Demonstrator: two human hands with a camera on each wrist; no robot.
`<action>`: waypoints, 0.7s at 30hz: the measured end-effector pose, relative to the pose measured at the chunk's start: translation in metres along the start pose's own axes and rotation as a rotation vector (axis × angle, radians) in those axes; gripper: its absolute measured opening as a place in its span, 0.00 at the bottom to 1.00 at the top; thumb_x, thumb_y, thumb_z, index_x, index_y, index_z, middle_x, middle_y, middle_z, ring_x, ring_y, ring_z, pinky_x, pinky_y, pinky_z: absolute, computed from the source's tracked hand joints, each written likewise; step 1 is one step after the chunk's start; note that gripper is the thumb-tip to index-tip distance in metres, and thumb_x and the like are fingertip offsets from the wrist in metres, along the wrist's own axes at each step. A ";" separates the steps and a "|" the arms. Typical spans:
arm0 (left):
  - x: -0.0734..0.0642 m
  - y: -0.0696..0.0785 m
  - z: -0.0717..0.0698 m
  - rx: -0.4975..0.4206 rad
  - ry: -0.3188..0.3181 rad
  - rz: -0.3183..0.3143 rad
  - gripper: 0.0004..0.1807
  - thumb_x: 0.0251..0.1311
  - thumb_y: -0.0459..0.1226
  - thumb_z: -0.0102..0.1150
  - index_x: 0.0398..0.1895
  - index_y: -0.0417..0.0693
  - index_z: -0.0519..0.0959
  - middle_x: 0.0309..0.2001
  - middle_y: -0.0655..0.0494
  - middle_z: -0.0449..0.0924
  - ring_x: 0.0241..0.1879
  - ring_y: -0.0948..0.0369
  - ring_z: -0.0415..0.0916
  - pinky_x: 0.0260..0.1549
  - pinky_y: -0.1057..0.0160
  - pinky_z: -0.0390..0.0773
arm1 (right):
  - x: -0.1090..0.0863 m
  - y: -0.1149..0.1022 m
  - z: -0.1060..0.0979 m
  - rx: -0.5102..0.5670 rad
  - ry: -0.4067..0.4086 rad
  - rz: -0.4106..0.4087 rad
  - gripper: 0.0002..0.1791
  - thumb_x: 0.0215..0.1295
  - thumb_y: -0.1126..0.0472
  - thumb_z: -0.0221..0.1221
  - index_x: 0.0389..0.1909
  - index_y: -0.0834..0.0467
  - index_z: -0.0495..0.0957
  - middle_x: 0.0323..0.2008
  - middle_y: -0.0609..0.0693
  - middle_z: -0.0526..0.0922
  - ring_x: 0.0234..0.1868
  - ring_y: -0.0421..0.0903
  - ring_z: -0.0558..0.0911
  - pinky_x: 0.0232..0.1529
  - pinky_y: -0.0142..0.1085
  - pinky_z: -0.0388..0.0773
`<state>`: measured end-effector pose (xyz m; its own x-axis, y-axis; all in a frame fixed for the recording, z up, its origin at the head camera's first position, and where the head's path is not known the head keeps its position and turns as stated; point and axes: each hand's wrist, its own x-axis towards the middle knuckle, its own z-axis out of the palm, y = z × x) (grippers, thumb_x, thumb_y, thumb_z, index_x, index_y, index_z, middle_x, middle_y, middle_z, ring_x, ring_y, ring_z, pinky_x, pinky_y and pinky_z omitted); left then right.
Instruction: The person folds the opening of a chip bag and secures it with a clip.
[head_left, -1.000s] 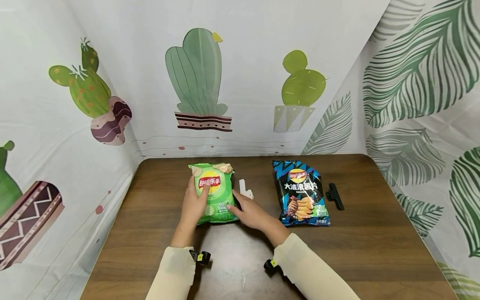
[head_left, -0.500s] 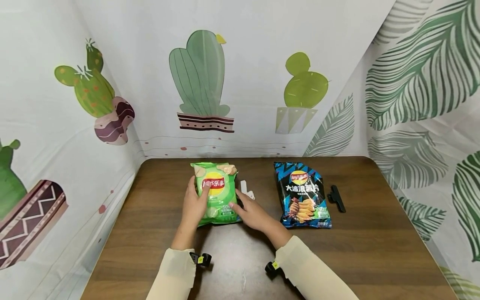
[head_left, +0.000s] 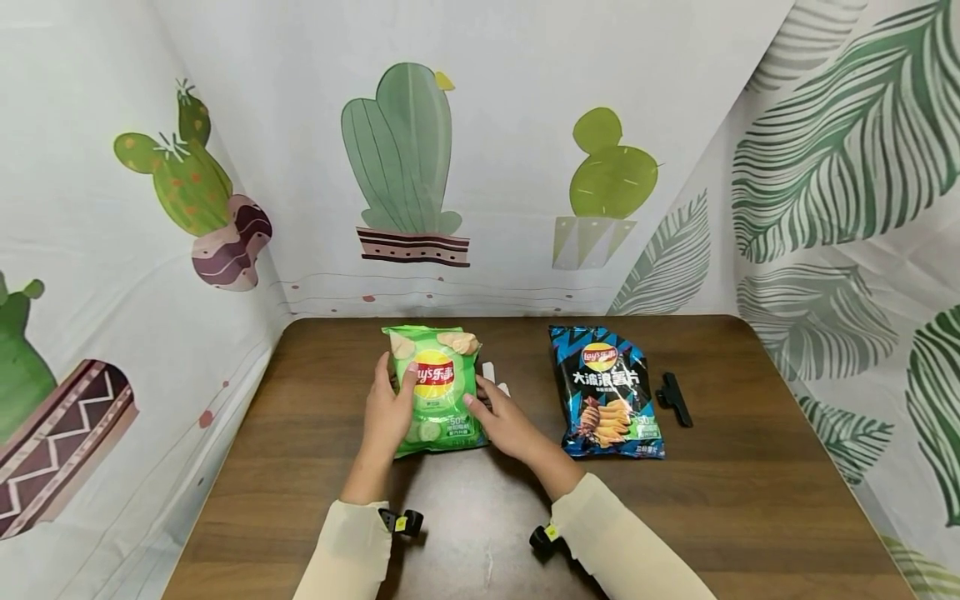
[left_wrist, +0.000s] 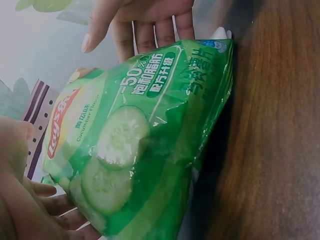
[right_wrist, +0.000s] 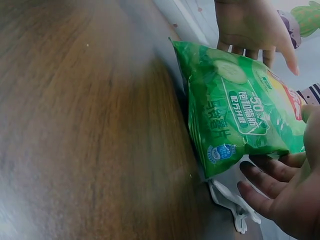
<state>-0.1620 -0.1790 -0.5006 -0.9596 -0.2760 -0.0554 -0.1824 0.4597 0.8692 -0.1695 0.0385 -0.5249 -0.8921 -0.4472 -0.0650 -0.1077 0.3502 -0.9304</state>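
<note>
A green Lay's chip bag (head_left: pixel 442 404), cucumber flavour, faces up between the two hands near the table's back edge. My left hand (head_left: pixel 388 412) is at its left side; the fingers reach under that edge and the thumb stands off the front, as the right wrist view shows. On the other side my right hand (head_left: pixel 513 425) touches the edge with relaxed fingers (right_wrist: pixel 267 182), its thumb raised clear of the front in the left wrist view. A white clip (right_wrist: pixel 227 197) lies beside the bag near the right fingers, partly covered in the head view.
To the right lies a black and blue Lay's bag (head_left: pixel 600 387), with a black clip (head_left: pixel 673 400) beside it. The brown wooden table (head_left: pixel 735 500) ends at a wall of printed cloth (head_left: pixel 510 150) with cacti and leaves.
The green bag has shifted a little to the right and covers more of the white clip. Both hands stay at its sides. The head view has shifted slightly.
</note>
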 end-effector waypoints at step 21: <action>-0.004 0.006 -0.003 -0.049 0.011 0.048 0.50 0.68 0.68 0.43 0.81 0.47 0.48 0.77 0.41 0.57 0.75 0.45 0.59 0.72 0.40 0.61 | 0.000 -0.008 -0.002 0.066 0.098 0.056 0.36 0.79 0.44 0.47 0.78 0.61 0.55 0.68 0.63 0.70 0.67 0.60 0.74 0.66 0.55 0.73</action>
<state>-0.1584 -0.1775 -0.4938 -0.9644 -0.2643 -0.0082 -0.1255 0.4303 0.8939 -0.1691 0.0372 -0.5167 -0.9347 -0.3451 -0.0850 -0.0305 0.3163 -0.9482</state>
